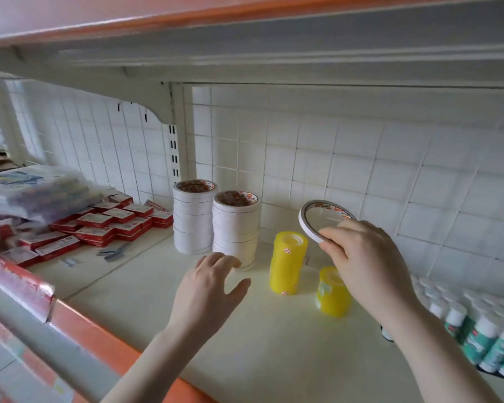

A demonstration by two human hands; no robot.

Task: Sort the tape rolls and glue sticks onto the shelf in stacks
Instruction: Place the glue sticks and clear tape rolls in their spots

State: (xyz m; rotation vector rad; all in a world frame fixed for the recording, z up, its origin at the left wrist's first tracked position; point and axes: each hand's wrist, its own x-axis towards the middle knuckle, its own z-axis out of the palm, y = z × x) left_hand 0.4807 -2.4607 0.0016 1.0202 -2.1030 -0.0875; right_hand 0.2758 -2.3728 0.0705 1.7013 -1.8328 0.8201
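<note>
Holding a thin white tape roll (324, 221) pinched at its near rim, the right hand (364, 257) keeps it tilted in the air above the shelf (274, 344), behind the two yellow tape stacks (288, 261). The left hand (208, 289) hovers released, fingers spread, just in front of the nearer white tape stack (235, 228). To place it well, I would level the roll first, center it over a stack of matching width, and steady that stack with the free hand so nothing topples. Glue bottles (486, 335) stand at the right.
</note>
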